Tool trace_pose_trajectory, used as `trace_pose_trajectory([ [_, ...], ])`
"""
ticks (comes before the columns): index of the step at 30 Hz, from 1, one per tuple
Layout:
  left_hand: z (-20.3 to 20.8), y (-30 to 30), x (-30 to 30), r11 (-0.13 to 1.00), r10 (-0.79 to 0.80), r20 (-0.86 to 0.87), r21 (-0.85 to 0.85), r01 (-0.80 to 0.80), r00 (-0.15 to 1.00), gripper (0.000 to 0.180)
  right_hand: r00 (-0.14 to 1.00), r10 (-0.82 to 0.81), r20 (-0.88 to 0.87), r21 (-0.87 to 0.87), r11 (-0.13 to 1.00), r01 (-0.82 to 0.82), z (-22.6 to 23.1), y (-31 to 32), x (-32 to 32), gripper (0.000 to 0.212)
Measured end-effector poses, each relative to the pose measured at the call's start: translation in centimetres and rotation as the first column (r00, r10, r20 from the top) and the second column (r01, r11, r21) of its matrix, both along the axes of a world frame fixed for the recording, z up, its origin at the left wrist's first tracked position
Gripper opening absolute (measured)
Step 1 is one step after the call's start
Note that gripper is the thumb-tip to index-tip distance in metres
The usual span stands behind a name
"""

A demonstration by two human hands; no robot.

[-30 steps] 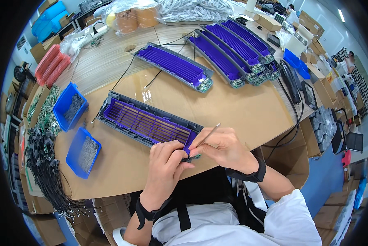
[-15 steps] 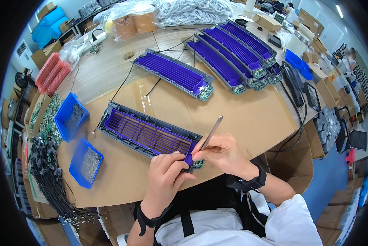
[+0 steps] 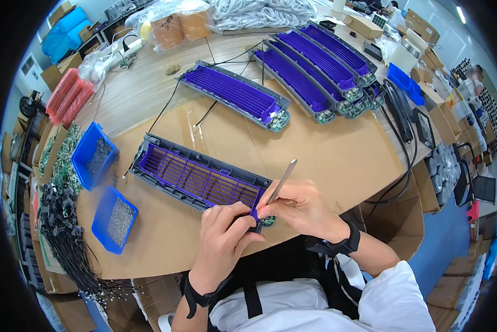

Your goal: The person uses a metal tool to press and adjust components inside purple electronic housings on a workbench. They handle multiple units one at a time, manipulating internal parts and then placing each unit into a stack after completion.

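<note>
A long grey housing with a purple slatted insert [image 3: 204,180] lies aslant on the cardboard sheet in front of me. My left hand [image 3: 226,229] is closed on its near right end, fingertips pressed on the purple edge. In a pinch, my right hand [image 3: 299,207] holds slim silver tweezers [image 3: 283,178] upright and tilted, their lower end hidden by the fingers at that same corner. A small green circuit board [image 3: 268,221] shows at the housing's end, just below the right fingertips.
Farther back lie another purple-and-grey housing [image 3: 232,94] and a stack of several more [image 3: 320,72]. Two blue bins [image 3: 95,157] with small grey parts stand left, near a bundle of black cables [image 3: 65,232]. Black cords [image 3: 406,149] hang at the right table edge.
The view has shifted slightly. Both hands stay at the housing's corner, and the tweezers' top end sits a little farther left and lower.
</note>
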State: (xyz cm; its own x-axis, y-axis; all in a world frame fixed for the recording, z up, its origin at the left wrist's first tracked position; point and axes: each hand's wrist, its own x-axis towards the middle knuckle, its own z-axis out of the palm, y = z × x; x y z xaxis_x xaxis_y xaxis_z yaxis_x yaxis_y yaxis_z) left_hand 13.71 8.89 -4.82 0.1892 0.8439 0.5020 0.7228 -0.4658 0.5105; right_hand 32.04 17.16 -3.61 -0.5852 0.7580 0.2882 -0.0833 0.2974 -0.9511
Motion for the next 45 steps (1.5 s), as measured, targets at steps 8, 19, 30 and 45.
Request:
trace_pose_trajectory([
  [8, 0.2, 0.0, 0.1, 1.000, -0.006, -0.025, 0.002, 0.006, 1.000, 0.031, 0.995, -0.023, 0.092, 0.285, 0.959, -0.004, -0.2, 0.4, -0.5, 0.004],
  [19, 0.0, -0.1, 0.0, 0.999, -0.026, 0.032, 0.024, 0.026, 0.999, 0.030, 0.994, -0.028, -0.102, 0.041, 0.999, 0.032, 1.2, -0.3, 0.8, 0.006],
  [30, 0.1, -0.2, 0.1, 0.996, -0.040, -0.005, 0.085, 0.040, 0.999, 0.029, 0.928, -0.129, 0.349, 0.432, 0.901, -0.037, -0.5, -1.3, 2.7, 0.018],
  [45, -1.0, -0.8, -0.2, 0.998, 0.017, 0.127, 0.064, -0.025, 0.992, 0.037, 0.840, -0.111, 0.531, 0.075, 0.994, 0.084, 1.9, -0.4, -1.6, 0.014],
])
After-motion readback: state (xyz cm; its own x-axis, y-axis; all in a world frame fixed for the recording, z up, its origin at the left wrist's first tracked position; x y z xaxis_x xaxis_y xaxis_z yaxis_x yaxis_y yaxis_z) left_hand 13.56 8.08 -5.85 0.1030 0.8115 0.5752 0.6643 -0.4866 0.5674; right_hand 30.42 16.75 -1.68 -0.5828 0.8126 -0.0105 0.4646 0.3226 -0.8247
